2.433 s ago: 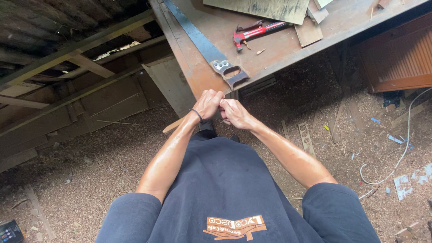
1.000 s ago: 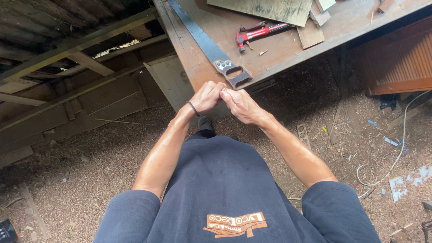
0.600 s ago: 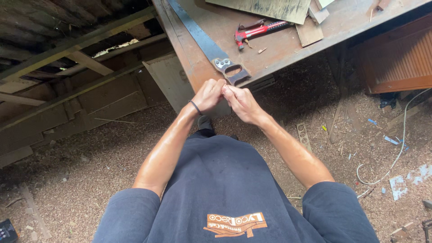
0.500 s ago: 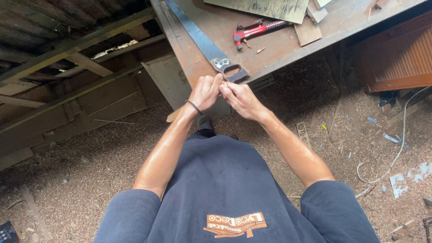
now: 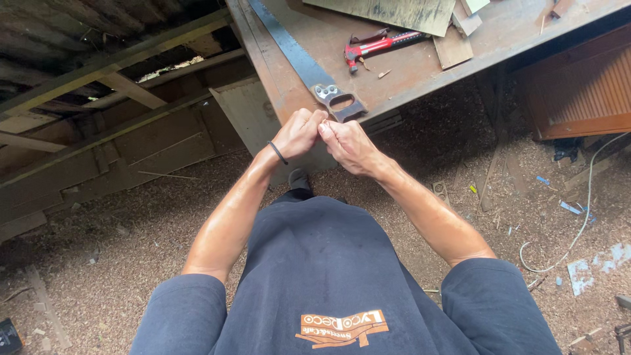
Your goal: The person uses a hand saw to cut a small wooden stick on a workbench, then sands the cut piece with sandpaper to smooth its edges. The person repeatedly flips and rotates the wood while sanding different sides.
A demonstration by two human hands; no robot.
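My left hand (image 5: pixel 299 133) and right hand (image 5: pixel 348 146) are clenched knuckle to knuckle, contents hidden; nearest, the handsaw (image 5: pixel 309 72) looks light, whippy-bladed, best gripped by its handle.

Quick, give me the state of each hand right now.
Left hand: curled closed; what it pinches cannot be told.
Right hand: curled closed against the left; contents cannot be told.

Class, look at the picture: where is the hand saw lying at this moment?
In the head view, the hand saw lies on the brown workbench near its left edge, its handle just beyond the left hand and right hand, left of the red hammer.
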